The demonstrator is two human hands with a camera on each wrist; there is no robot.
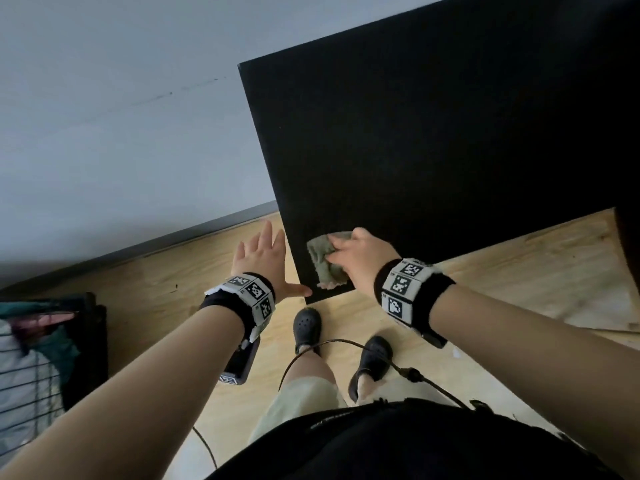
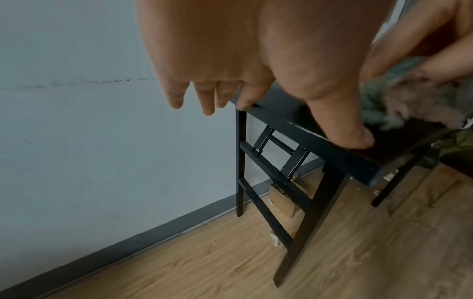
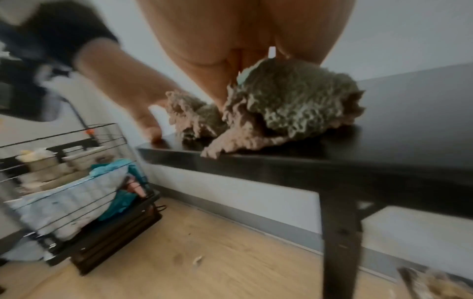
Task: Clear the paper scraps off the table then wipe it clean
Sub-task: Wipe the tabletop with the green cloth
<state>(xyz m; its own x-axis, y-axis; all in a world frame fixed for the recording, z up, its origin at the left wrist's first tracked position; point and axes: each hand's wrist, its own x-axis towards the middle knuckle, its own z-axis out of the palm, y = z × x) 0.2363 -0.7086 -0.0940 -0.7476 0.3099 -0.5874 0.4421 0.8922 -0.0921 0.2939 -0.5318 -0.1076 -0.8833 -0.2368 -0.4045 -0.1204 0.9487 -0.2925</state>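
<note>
The black table [image 1: 415,133] shows a bare dark top with no paper scraps on it. A bunched green cloth [image 1: 322,261] lies near its near left corner, and my right hand [image 1: 349,254] grips it with curled fingers. In the right wrist view the cloth [image 3: 294,105] sits right at the table's edge [image 3: 384,157] under my right hand [image 3: 243,40]. My left hand [image 1: 263,258] is spread flat beside the table's left side, its thumb touching the corner. In the left wrist view my left hand [image 2: 217,70] has its thumb [image 2: 353,137] resting on the table edge [image 2: 320,149], with the cloth [image 2: 384,109] just beyond.
A wire basket [image 3: 76,182] with fabrics stands on the wooden floor to the left. Small pale scraps [image 2: 275,239] lie on the floor under the table. A grey wall runs behind. My feet in black clogs [image 1: 306,323] and a cable are below the corner.
</note>
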